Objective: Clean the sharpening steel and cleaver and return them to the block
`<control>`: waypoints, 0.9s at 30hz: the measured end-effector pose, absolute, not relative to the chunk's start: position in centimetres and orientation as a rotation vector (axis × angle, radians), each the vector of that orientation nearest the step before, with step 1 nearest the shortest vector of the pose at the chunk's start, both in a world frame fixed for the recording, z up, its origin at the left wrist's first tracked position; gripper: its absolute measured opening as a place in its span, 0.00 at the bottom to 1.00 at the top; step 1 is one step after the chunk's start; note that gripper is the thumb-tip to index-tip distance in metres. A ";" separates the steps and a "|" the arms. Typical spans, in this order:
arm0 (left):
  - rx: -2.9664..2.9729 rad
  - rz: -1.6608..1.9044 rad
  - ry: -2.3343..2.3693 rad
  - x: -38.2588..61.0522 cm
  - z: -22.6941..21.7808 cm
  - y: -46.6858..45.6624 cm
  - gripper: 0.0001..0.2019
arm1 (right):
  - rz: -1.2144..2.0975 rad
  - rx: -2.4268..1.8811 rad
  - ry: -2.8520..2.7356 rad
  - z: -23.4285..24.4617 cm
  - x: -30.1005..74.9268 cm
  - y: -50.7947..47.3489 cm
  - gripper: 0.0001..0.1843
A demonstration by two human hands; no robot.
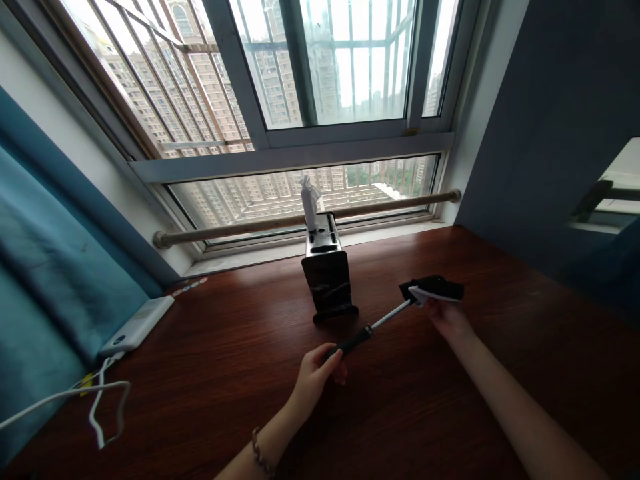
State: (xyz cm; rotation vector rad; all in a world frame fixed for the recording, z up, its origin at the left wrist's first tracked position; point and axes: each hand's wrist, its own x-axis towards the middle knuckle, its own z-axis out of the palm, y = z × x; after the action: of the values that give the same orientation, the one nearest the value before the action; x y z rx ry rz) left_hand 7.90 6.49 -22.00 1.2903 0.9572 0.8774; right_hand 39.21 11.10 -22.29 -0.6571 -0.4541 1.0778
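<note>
Reddish-brown wood forms the tabletop (225, 400), and the black tissue box (327, 283) upon it serves as landmark for every place named here. One brush-like tool (393, 315) with a slim metal rod is held clear of the box, its long axis running from the near side of the box, rising away to the right of it. Its black handle (356, 340) sits at the near end, and its black head (436, 288), with a white edge (425, 293), is at the far end, right of the box.

From the left hand's grip, then, the head lies outward and to the right; the right hand (445, 320) is much the nearer to it. The left hand (316, 370), on the near side of the box, has its fingers closed around the handle, thumb along the top. The right hand, right of the box and nearer than the head, meets the head from below; its fingertips are hidden, so I cannot tell how firmly it grips.

Counted: two hands, one tool, one tissue box and one white tissue (309, 203) upright from its top. Well to the box's left are one white power bank (137, 327), one white cable (123, 385) and one blue curtain (55, 267). Beyond the box runs one horizontal rail (240, 230).
</note>
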 end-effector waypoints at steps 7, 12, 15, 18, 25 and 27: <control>1.089 0.830 0.995 7.8 -22.7 6.5 0.26 | 1.085 -0.645 -0.389 -22.1 39.6 11.1 0.17; 1.156 0.911 1.009 7.6 -22.3 6.9 0.18 | 1.052 -0.686 -0.330 -23.0 40.2 11.6 0.17; 1.225 0.954 1.036 7.6 -21.9 7.0 0.19 | 1.050 -0.706 -0.262 -23.9 40.6 11.9 0.15; 1.192 0.947 1.041 7.7 -21.8 6.9 0.19 | 1.075 -0.712 -0.247 -24.2 40.7 12.0 0.14; 0.834 0.880 0.974 7.8 -22.2 7.0 0.26 | 1.068 -0.656 -0.246 -23.8 40.4 11.8 0.16; 0.686 0.804 0.977 7.7 -22.3 7.2 0.26 | 1.085 -0.659 -0.259 -23.9 40.6 11.9 0.14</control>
State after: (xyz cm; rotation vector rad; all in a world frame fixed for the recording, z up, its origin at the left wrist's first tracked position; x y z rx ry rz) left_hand 7.72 7.18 -22.27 0.6860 0.9772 0.8038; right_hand 40.62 11.94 -23.93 -0.6590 -0.2591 1.0853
